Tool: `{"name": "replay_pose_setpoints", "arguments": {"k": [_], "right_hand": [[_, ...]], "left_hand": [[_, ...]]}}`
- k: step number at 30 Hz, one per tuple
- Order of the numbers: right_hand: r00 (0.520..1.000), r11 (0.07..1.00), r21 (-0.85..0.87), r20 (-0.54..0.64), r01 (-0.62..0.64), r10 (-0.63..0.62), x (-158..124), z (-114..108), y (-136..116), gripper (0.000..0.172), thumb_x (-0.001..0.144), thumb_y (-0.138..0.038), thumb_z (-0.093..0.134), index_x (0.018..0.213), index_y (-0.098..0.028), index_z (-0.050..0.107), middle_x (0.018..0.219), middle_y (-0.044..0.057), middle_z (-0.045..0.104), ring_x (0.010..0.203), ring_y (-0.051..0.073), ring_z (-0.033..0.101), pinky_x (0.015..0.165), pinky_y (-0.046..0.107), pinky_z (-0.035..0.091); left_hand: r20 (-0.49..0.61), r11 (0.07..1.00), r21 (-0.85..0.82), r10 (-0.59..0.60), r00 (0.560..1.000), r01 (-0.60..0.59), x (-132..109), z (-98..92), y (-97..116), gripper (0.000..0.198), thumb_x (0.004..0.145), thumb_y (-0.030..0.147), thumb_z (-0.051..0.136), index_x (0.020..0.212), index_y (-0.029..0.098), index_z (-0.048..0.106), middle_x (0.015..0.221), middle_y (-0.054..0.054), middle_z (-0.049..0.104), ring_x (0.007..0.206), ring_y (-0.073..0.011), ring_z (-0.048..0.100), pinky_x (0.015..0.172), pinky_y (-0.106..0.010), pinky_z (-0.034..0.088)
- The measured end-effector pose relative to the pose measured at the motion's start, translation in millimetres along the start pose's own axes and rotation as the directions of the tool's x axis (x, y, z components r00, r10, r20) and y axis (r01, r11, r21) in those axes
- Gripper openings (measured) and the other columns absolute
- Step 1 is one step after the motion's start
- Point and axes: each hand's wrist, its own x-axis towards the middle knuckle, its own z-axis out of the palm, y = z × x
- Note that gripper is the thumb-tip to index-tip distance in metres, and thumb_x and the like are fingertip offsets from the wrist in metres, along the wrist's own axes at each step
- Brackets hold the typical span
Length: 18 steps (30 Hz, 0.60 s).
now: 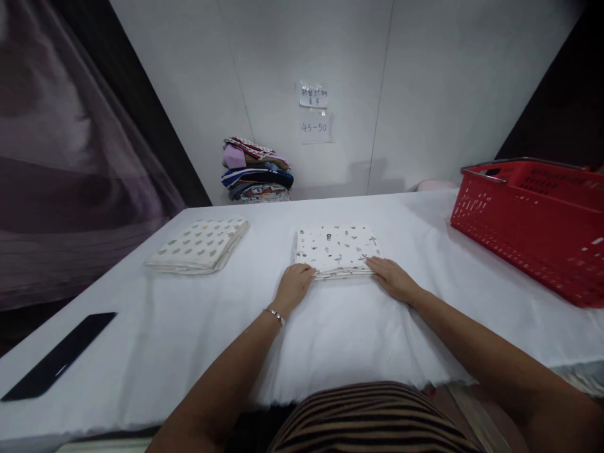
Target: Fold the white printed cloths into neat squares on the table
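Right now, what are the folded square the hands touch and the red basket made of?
Folded square: soft matte cloth, probably cotton; layers show at its edge, printed motifs. Red basket: moulded plastic, slight sheen, slotted walls; handle looks like shiny grey metal.

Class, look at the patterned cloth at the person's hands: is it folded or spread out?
Folded. The patterned cloth is a square with layers stacked at its near edge, touched by the left hand and right hand.
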Motion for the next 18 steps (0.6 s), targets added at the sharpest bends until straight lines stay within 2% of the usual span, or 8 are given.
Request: {"name": "replay_pose_setpoints", "arguments": {"k": [3,7,10,13,18], "right_hand": [[1.0,1.0,-0.001,-0.001,-0.02,0.02,1,-4,-3,0.045,0.092,-0.024,0.038,0.137,-0.026,0.04,0.138,0.006,0.048,0.128,0.023,0.041,0.102,0.047,0.036],[0.996,0.999,-0.024,-0.086,-0.034,0.032,12,-6,-15,0.043,0.091,-0.024,0.04,0.134,-0.023,0.045,0.135,0.008,0.05,0.129,0.027,0.038,0.102,0.05,0.034],[0.991,1.0,-0.014,-0.13,0.016,-0.018,26,-4,-25,0.037,0.092,-0.024,0.039,0.125,-0.022,0.054,0.126,0.009,0.058,0.123,0.026,0.046,0.099,0.047,0.037],[0.993,0.999,0.002,-0.109,0.04,-0.04,41,1,-32,0.031,0.092,-0.025,0.04,0.114,-0.021,0.062,0.113,0.009,0.065,0.107,0.024,0.055,0.091,0.043,0.042],[0.997,0.999,-0.006,-0.057,0.046,-0.046,50,4,-34,0.03,0.091,-0.028,0.042,0.109,-0.02,0.065,0.105,0.01,0.066,0.095,0.024,0.058,0.085,0.04,0.044]], "left_hand": [[0.003,1.0,-0.019,-0.019,1.0,0.019,0,-3.0,2,0.023,0.09,0.024,0.046,0.108,0.022,0.062,0.105,-0.006,0.062,0.1,-0.0199,0.053,0.091,-0.038,0.041],[-0.023,0.999,-0.023,-0.038,0.999,0.037,6,-6.9,12,0.023,0.089,0.027,0.049,0.109,0.023,0.061,0.109,-0.006,0.06,0.104,-0.021,0.052,0.092,-0.039,0.04],[-0.027,1.0,-0.017,0.007,1.0,-0.007,16,-5.6,23,0.022,0.09,0.027,0.049,0.109,0.022,0.06,0.109,-0.006,0.06,0.105,-0.0206,0.051,0.092,-0.038,0.039],[-0.007,0.999,-0.002,0.046,0.999,-0.046,25,-0.6,31,0.02,0.089,0.023,0.051,0.106,0.021,0.061,0.105,-0.006,0.06,0.101,-0.0203,0.051,0.088,-0.038,0.04],[0.063,1.0,0.01,0.024,0.998,-0.025,30,7.1,33,0.016,0.087,0.021,0.053,0.1,0.022,0.062,0.099,-0.004,0.061,0.094,-0.0198,0.052,0.082,-0.036,0.041]]}}
